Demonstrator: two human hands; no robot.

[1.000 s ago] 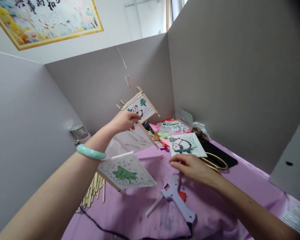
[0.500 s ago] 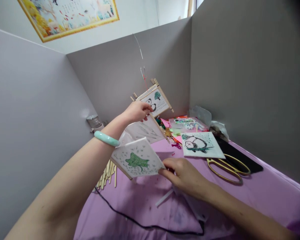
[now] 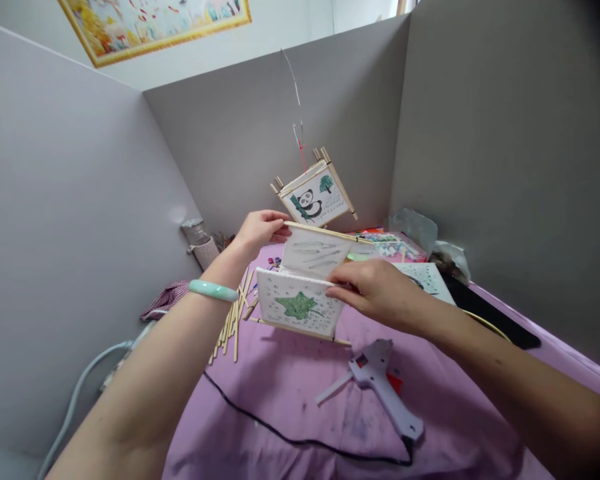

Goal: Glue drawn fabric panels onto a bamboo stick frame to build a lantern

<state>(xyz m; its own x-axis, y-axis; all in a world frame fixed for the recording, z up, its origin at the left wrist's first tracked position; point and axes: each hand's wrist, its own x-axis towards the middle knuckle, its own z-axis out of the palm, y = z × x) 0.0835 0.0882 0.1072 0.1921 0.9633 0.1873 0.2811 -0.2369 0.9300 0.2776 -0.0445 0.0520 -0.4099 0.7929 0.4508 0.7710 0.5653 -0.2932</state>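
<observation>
My left hand (image 3: pixel 264 233), a pale green bangle (image 3: pixel 213 291) on its wrist, pinches the upper left end of a stick-edged frame (image 3: pixel 315 256) with grey strokes on its white panel. My right hand (image 3: pixel 370 287) grips the upper right corner of a white panel (image 3: pixel 275 287) bearing a green leaf drawing. This panel stands in front of the stroked one, with a wooden stick along its lower edge. Behind them a panda lantern (image 3: pixel 325 200) with stick edges hangs from a red thread. A lilac glue gun (image 3: pixel 383 387) lies on the purple cloth below my right hand.
Loose sticks (image 3: pixel 235 320) lie left of the panels. At the right are another painted panel (image 3: pixel 435 283), partly hidden scissors (image 3: pixel 487 323) and a plastic box (image 3: pixel 405 247). A black cord (image 3: pixel 280 437) crosses the front. Grey partitions (image 3: pixel 280 133) surround the table.
The held panels have turned more level, and my left hand has moved down and left to the frame's stick end. My right hand has risen slightly. The glue gun now shows fully.
</observation>
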